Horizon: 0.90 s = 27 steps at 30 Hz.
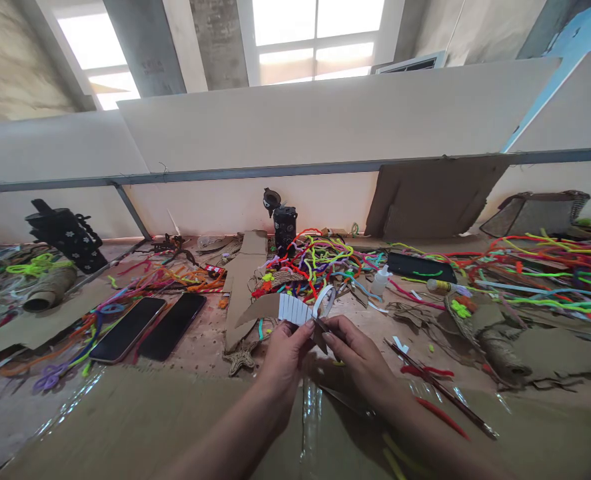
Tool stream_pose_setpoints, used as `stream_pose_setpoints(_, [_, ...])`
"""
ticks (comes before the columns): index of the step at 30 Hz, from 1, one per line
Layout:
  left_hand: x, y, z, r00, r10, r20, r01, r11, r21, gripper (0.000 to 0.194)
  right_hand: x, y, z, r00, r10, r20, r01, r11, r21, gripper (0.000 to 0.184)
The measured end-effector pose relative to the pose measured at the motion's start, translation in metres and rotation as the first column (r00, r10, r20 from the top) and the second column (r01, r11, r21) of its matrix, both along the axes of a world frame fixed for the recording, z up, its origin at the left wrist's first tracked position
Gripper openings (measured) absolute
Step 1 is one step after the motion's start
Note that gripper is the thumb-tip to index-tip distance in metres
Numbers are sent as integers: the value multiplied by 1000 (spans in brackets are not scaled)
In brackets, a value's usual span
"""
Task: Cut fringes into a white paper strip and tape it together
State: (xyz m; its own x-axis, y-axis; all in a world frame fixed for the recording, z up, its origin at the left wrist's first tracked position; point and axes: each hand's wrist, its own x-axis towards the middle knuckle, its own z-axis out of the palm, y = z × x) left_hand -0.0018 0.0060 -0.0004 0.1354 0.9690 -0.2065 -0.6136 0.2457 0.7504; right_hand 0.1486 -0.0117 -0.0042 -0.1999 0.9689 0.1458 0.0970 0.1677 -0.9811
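Between finger and thumb, my left hand (292,347) grips a brown cardboard piece (265,307) with a pointed end. Bands of white strip (295,311) lie side by side around its middle. The strip's loose part curls upward in a loop by my right hand (350,343), whose fingers are closed on it at the edge of the piece. A dark pointed part shows between the hands; I cannot tell whether it belongs to the cardboard. Just below and left lies a twine-covered star (239,360).
Two phones (128,330) lie at left, near a twine roll (50,288). Tangled pipe cleaners (320,263) fill the middle back and right. A small clear bottle (380,280), a black tray-like object (420,268) and thin brown sticks (445,393) are to the right. Cardboard (150,420) covers the front.
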Motion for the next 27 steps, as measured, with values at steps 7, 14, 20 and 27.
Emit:
stream_pose_setpoints(7, [4,-3,-8,999,12,32,-12,1000,-13,46,-4,0,-5,997,-25,-67,23,999,-33,35])
stream_pose_setpoints(14, [5,-5,-4,997,12,74,-11,1000,-12,45,-7,0,-6,993,-44,-112,38,998,-51,37])
stream_pose_setpoints(20, [5,-5,-5,998,17,57,-16,1000,-13,49,-7,0,-7,990,-64,-124,54,995,-82,39])
stream_pose_setpoints(27, [1,-3,3,999,38,4,-38,998,-40,52,-8,-1,-4,975,5,-221,-39,988,-147,43])
